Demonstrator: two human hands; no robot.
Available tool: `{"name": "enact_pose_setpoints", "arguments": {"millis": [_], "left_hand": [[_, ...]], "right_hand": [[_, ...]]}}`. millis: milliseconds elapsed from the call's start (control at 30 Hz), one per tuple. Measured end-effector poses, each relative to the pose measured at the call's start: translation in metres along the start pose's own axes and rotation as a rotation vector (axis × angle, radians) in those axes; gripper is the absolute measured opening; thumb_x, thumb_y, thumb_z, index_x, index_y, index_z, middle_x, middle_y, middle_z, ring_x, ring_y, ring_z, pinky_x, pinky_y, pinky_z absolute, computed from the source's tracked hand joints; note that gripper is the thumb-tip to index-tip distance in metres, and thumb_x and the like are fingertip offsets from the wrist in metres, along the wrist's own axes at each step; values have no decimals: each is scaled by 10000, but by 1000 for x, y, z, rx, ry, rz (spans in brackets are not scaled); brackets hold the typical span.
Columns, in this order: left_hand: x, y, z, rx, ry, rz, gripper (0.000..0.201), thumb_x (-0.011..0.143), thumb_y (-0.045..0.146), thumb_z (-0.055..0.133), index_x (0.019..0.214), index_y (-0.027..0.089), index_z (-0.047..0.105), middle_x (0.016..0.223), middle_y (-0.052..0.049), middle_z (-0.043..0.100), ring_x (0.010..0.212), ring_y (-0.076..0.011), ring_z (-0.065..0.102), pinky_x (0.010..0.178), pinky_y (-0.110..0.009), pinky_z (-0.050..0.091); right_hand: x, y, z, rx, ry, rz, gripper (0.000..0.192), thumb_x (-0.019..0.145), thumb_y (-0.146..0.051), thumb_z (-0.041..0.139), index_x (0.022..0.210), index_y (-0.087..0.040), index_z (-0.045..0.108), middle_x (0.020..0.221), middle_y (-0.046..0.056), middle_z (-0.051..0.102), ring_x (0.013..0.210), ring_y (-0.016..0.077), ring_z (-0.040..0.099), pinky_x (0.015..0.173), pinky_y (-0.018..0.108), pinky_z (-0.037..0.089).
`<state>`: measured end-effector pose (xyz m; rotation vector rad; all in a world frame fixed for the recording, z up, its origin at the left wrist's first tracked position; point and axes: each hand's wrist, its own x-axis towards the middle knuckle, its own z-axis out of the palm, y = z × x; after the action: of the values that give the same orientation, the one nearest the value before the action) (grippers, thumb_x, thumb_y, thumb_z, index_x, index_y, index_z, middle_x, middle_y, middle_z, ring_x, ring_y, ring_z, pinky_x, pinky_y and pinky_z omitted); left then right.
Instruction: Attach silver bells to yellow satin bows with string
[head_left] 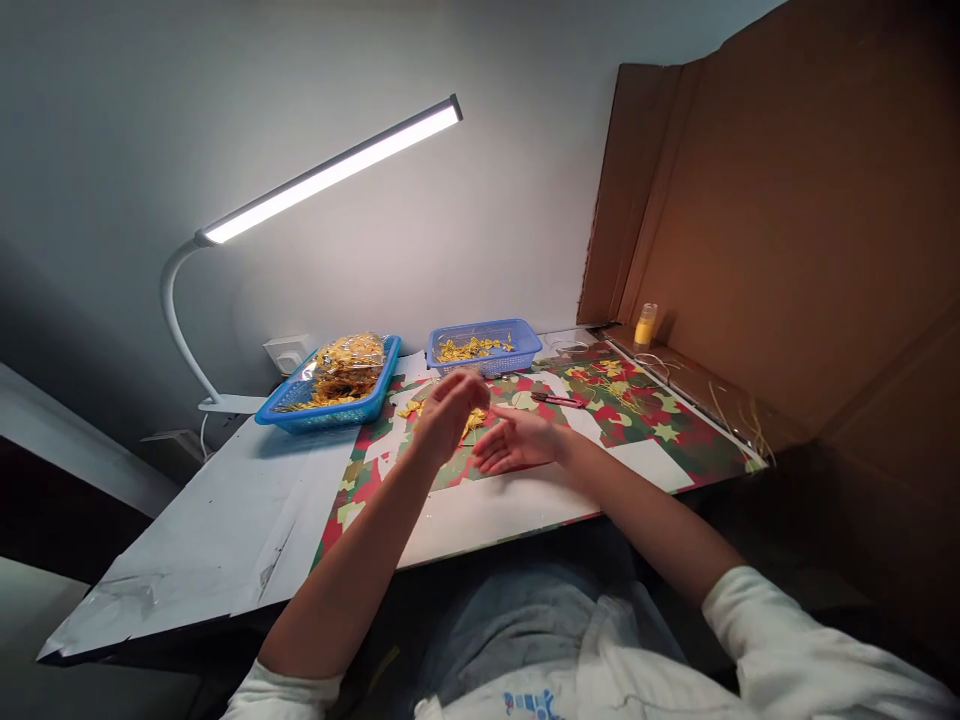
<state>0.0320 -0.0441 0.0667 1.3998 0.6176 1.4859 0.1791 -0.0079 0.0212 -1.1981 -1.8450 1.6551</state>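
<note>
The left hand (450, 408) is curled, fingertips drawn together, though whether it grips anything cannot be told; the right hand (521, 441), just beside it, is loosely spread. Yellow pieces (473, 423) lie on the surface (217, 500) behind and between the hands.

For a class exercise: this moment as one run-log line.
left hand: fingers curled, contents unclear | right hand: fingers extended | yellow floral pieces: on table | LED desk lamp: lit

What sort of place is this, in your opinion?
Probably a small handcraft workspace: a lit gooseneck lamp over a table, a blue plastic basket heaped with yellow pieces, and a red-handled tool.
</note>
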Motion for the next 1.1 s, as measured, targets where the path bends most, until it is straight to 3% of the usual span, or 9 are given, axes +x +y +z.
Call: {"name": "enact_pose_setpoints", "arguments": {"millis": [33, 100, 200, 300, 500, 767, 933, 1000, 1100], "left_hand": [[-10, 3, 6, 62, -84, -28, 394, 729, 535, 670, 617, 166, 587, 611, -10, 520, 616, -129, 474, 602, -257, 402], [-33, 7, 16, 191, -320, -142, 450, 751, 589, 634, 621, 158, 625, 545, -9, 496, 535, -121, 427, 516, -251, 341], [-65, 7, 27, 318, -718, -220, 423, 868, 512, 542, 742, 143, 708, 643, -65, 617, 580, -128, 472, 558, -259, 351], [-81, 0, 31, 337, -825, -220, 412, 910, 463, 499, 787, 134, 716, 625, -53, 615, 515, -96, 412, 496, -241, 306], [-82, -16, 32, 343, -762, -190, 394, 919, 428, 500, 783, 128, 714, 603, -36, 597, 491, -84, 385, 474, -227, 283], [-81, -22, 32, 385, -742, -161, 384, 933, 403, 483, 807, 133, 724, 657, -58, 646, 527, -99, 442, 507, -230, 330], [-76, -14, 27, 481, -792, 36, 255, 872, 378, 585, 887, 177, 741, 865, -101, 696, 822, -185, 612, 798, -293, 452], [-66, -9, 20, 546, -682, 80, 231, 825, 378, 642, 932, 192, 727, 986, -106, 698, 938, -217, 618, 889, -332, 442], [-40, -7, 4, 626, -168, 15, 266, 843, 428, 599, 787, 176, 665, 783, -57, 674, 761, -175, 610, 728, -299, 468]], "right_hand": [[-3, -3, 7, 184, -163, 23, 597, 969, -533, 231, 844, -129, 652, 749, 111, 662, 724, 186, 647, 651, 293, 524], [-7, -11, 16, 524, -293, 30, 466, 985, -472, 269, 891, -157, 600, 737, 73, 626, 687, 165, 611, 620, 275, 509], [-8, -24, 7, 768, -167, -22, 270, 999, -259, 311, 815, -186, 494, 590, -27, 445, 493, 89, 433, 478, 172, 397], [-5, -35, -22, 759, -85, -55, 305, 1006, -199, 275, 720, -193, 379, 526, -77, 221, 408, 70, 199, 377, 132, 215], [4, -37, -62, 600, -4, -61, 290, 1004, -212, 266, 747, -198, 399, 525, -91, 156, 416, 78, 84, 369, 150, 159], [14, -29, -62, 298, 9, -54, 234, 966, -277, 374, 822, -160, 517, 539, -91, 250, 424, 64, 188, 433, 180, 270], [15, -23, -58, 35, 78, -147, 259, 949, -330, 403, 879, -148, 573, 571, -84, 269, 453, 69, 225, 489, 208, 302], [12, -23, -51, -95, 150, -205, 302, 966, -320, 352, 910, -147, 593, 579, -71, 289, 473, 82, 263, 506, 216, 292], [6, -25, -37, -307, 300, -285, 272, 954, -298, 388, 901, -152, 610, 631, -24, 423, 574, 115, 400, 574, 235, 315]]}}
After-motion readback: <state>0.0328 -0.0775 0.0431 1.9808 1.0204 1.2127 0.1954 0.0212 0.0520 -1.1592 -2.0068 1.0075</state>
